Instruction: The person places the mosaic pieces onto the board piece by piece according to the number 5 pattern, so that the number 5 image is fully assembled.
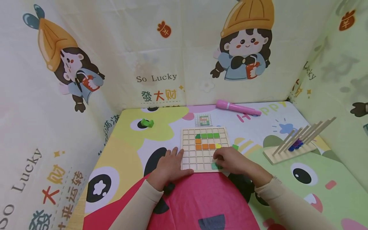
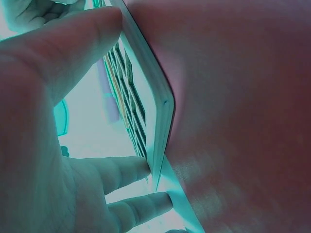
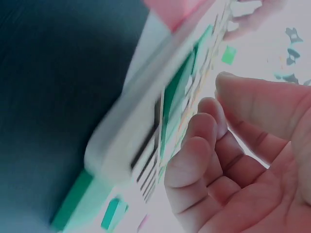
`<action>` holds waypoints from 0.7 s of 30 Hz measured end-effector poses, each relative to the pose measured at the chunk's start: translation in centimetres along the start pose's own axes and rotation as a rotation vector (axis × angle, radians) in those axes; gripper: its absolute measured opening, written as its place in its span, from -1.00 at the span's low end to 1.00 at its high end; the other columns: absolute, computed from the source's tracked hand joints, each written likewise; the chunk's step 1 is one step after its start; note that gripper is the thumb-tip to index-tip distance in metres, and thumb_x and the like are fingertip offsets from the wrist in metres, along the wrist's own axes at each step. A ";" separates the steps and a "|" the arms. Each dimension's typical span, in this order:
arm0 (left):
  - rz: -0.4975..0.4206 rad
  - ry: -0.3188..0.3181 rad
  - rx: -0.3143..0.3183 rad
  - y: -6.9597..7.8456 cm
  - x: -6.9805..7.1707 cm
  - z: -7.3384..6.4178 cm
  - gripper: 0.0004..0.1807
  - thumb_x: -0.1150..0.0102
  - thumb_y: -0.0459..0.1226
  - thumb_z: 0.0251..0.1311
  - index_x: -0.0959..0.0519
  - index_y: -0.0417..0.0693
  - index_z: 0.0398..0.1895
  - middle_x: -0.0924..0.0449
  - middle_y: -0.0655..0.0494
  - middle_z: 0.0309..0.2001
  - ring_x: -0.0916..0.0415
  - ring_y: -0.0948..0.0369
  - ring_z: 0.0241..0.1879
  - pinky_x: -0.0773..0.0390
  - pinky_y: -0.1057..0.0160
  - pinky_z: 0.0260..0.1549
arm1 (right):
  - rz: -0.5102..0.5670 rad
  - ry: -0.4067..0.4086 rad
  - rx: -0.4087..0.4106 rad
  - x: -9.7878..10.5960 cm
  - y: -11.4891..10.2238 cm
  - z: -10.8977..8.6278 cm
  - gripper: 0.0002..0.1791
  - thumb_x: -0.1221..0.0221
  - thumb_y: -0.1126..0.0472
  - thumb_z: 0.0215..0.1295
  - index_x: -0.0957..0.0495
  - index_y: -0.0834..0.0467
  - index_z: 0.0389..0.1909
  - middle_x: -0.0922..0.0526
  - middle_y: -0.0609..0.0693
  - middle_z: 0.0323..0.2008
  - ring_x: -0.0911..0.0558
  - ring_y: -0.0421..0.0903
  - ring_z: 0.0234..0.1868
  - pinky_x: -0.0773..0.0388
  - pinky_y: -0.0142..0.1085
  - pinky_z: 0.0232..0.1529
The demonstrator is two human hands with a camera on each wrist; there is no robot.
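A square wooden grid board (image 1: pixel 189 159) lies in front of me in the head view. Set in it are a row of green pieces (image 1: pixel 210 135), several orange pieces (image 1: pixel 205 146), a yellow piece (image 1: pixel 218 146) and, near the front edge, a green piece (image 1: pixel 214 166). My left hand (image 1: pixel 170 166) rests at the board's front-left corner, thumb along the front edge and fingers spread at the left side. Over the board's right part is my right hand (image 1: pixel 231 159), fingers bent; in the right wrist view a gap shows between thumb and fingertips (image 3: pixel 187 162), with no piece visible there.
Behind the board lies a small printed grid card (image 1: pixel 203 120). A green block (image 1: pixel 147 123) sits at the back left, and another green piece (image 1: pixel 235 147) beside the board. A pink stick (image 1: pixel 238 108) lies at the back; a wooden peg stand (image 1: pixel 290 151) with blue and purple pieces stands right.
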State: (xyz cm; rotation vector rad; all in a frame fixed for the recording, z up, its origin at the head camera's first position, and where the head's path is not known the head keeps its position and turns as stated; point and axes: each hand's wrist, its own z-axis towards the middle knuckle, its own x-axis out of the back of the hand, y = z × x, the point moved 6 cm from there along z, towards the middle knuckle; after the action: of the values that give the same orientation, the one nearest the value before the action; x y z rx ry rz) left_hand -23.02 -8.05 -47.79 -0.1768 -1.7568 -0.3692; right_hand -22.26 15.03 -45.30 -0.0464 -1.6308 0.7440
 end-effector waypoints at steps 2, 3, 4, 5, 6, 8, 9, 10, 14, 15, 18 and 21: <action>-0.006 0.002 -0.001 0.0 0.0 0.0 0.14 -0.33 0.36 0.03 -0.24 -0.02 0.60 -0.24 -0.14 0.55 -0.23 -0.16 0.47 -0.61 -0.15 0.17 | 0.019 0.024 -0.006 0.7 0.8 -0.5 -0.92 -0.34 0.31 0.31 -0.70 0.12 -0.21 -0.62 -0.14 -0.37 -0.51 -0.18 -0.32 -0.52 -0.24 -0.23; -0.008 0.002 -0.002 0.0 0.0 0.0 0.15 -0.33 0.36 0.03 -0.23 -0.02 0.60 -0.23 -0.14 0.55 -0.23 -0.16 0.47 -0.61 -0.15 0.17 | 0.019 0.035 -0.009 1.1 1.3 -0.8 -0.92 -0.32 0.32 0.31 -0.69 0.13 -0.20 -0.62 -0.14 -0.37 -0.52 -0.18 -0.32 -0.52 -0.23 -0.23; -0.010 0.001 -0.001 0.0 0.0 0.0 0.15 -0.34 0.36 0.03 -0.23 -0.02 0.60 -0.23 -0.14 0.55 -0.23 -0.16 0.47 -0.61 -0.16 0.17 | 0.013 0.043 -0.017 1.6 1.9 -1.1 -0.92 -0.32 0.32 0.32 -0.69 0.13 -0.20 -0.63 -0.13 -0.37 -0.52 -0.18 -0.32 -0.52 -0.23 -0.23; -0.012 0.001 0.001 0.0 0.0 -0.1 0.15 -0.34 0.36 0.03 -0.23 -0.02 0.61 -0.23 -0.14 0.55 -0.23 -0.17 0.47 -0.60 -0.16 0.17 | 0.013 0.045 -0.032 1.9 2.5 -1.4 -0.91 -0.31 0.31 0.32 -0.69 0.14 -0.18 -0.63 -0.13 -0.36 -0.53 -0.18 -0.32 -0.53 -0.23 -0.24; -0.011 0.001 0.003 0.0 0.0 -0.1 0.15 -0.34 0.36 0.03 -0.23 -0.02 0.61 -0.23 -0.14 0.55 -0.23 -0.17 0.48 -0.60 -0.16 0.17 | 0.011 0.047 -0.049 2.3 3.1 -1.8 -0.90 -0.32 0.31 0.32 -0.69 0.15 -0.17 -0.64 -0.12 -0.35 -0.54 -0.18 -0.30 -0.53 -0.23 -0.25; -0.005 0.002 0.005 0.0 0.0 -0.1 0.15 -0.33 0.36 0.03 -0.23 -0.02 0.61 -0.23 -0.14 0.55 -0.23 -0.17 0.47 -0.61 -0.15 0.17 | 0.001 0.047 -0.078 2.9 4.3 -2.6 -0.87 -0.33 0.28 0.32 -0.70 0.17 -0.14 -0.67 -0.10 -0.32 -0.56 -0.17 -0.30 -0.54 -0.22 -0.27; -0.001 0.003 0.007 0.0 0.0 -0.1 0.14 -0.32 0.37 0.04 -0.23 -0.02 0.61 -0.23 -0.14 0.55 -0.23 -0.17 0.47 -0.61 -0.15 0.17 | -0.007 0.047 -0.083 3.1 4.7 -3.0 -0.86 -0.34 0.27 0.32 -0.70 0.19 -0.14 -0.68 -0.09 -0.31 -0.58 -0.16 -0.29 -0.55 -0.21 -0.27; 0.001 0.003 0.008 0.0 0.0 -0.1 0.14 -0.31 0.37 0.04 -0.23 -0.02 0.61 -0.23 -0.14 0.55 -0.23 -0.17 0.47 -0.61 -0.14 0.17 | -0.014 0.044 -0.088 3.3 5.2 -3.4 -0.85 -0.34 0.26 0.31 -0.71 0.19 -0.14 -0.69 -0.08 -0.31 -0.60 -0.15 -0.29 -0.56 -0.20 -0.27; 0.000 0.009 0.003 0.0 0.0 -0.1 0.14 -0.30 0.38 0.05 -0.24 -0.02 0.60 -0.24 -0.15 0.54 -0.24 -0.17 0.47 -0.60 -0.15 0.17 | -0.032 0.020 -0.074 3.4 6.1 -4.7 -0.82 -0.39 0.23 0.25 -0.72 0.19 -0.15 -0.71 -0.08 -0.29 -0.63 -0.14 -0.26 -0.60 -0.16 -0.22; -0.001 0.010 0.001 0.0 -0.1 -0.1 0.14 -0.30 0.38 0.04 -0.24 -0.02 0.60 -0.24 -0.15 0.54 -0.24 -0.17 0.47 -0.61 -0.15 0.16 | -0.037 0.013 -0.069 3.3 6.2 -4.9 -0.81 -0.41 0.22 0.23 -0.73 0.18 -0.16 -0.71 -0.09 -0.29 -0.63 -0.15 -0.25 -0.61 -0.15 -0.20; 0.001 0.013 -0.006 0.0 -0.1 -0.1 0.14 -0.30 0.38 0.04 -0.24 -0.02 0.60 -0.24 -0.15 0.54 -0.24 -0.17 0.47 -0.61 -0.15 0.16 | -0.050 -0.004 -0.069 2.8 6.3 -5.2 -0.75 -0.47 0.16 0.17 -0.74 0.16 -0.16 -0.70 -0.11 -0.30 -0.60 -0.16 -0.26 -0.60 -0.15 -0.19; 0.000 0.014 -0.008 0.0 -0.2 0.0 0.14 -0.31 0.38 0.04 -0.24 -0.02 0.60 -0.24 -0.15 0.54 -0.25 -0.17 0.46 -0.61 -0.16 0.16 | -0.078 -0.009 -0.097 2.5 6.3 -5.2 -0.71 -0.49 0.12 0.15 -0.76 0.15 -0.15 -0.71 -0.11 -0.29 -0.60 -0.17 -0.25 -0.61 -0.14 -0.18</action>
State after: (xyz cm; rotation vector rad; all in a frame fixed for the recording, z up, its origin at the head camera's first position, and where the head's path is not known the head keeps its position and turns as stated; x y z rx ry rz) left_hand -22.93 -8.03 -47.98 -0.1796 -1.7413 -0.3772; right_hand -20.49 23.37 -46.16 -0.0484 -1.6671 0.6058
